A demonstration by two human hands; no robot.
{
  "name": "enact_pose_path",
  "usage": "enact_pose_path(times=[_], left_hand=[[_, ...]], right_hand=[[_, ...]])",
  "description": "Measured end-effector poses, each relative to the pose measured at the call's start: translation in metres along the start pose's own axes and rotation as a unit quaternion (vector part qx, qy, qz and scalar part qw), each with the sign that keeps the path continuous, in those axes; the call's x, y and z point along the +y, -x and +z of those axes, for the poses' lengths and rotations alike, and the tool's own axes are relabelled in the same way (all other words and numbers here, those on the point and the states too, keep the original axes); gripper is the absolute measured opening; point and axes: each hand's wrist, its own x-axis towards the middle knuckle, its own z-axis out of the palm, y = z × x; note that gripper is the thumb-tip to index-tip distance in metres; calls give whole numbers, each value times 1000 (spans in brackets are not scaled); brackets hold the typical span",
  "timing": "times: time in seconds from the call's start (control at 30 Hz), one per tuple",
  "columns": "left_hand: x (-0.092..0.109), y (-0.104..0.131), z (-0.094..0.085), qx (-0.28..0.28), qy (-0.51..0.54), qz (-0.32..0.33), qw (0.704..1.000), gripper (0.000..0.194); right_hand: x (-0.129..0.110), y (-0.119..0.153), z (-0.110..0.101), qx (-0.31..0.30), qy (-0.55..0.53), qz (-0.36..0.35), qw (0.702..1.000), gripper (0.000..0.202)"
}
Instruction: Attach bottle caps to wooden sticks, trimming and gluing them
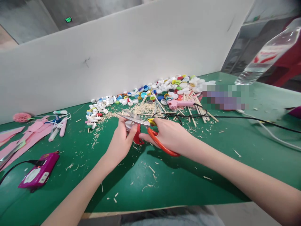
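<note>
My right hand [166, 135] is closed round the orange and yellow handles of the scissors [162, 145]. The scissors' metal blades point left, slightly apart, over my left hand [122, 138]. Between thumb and fingers, my left hand pinches a small piece with a white round part and a red part [138, 135]. A thin wooden stick [141, 106] rises at the blades, behind the fingertips; its lower end is hidden. Wood shavings [150, 110] lie in a heap just beyond both hands.
Many coloured bottle caps [162, 89] line the white partition [141, 47]. A pink glue gun [182, 104] with a black cable lies among sticks. At left are pink strips [35, 131] and a magenta power socket [39, 172]. A water bottle [268, 58] stands back right.
</note>
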Motion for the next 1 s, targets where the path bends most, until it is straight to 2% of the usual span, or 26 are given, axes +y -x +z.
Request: enact_pose_path(times=[0.17,0.3,0.43,0.57,0.77,1.0], left_hand=[[-10,-1,1,-29,41,-4,999,23],[-20,-4,1,-56,138,-39,988,17],[-15,-6,-1,-71,226,-77,968,8],[-12,-8,-3,-119,295,-108,942,7],[-17,-10,-4,-170,313,-131,925,13],[-11,-10,-11,-241,332,-140,901,19]], right_hand=[[0,3,2,-15,-1,-17,1000,70],[1,5,1,-44,-7,-54,998,65],[-1,5,1,-47,-23,-58,997,64],[0,2,2,-21,-8,-59,998,66],[0,3,-1,-25,-13,-43,999,66],[0,3,-2,-32,-31,-49,998,61]])
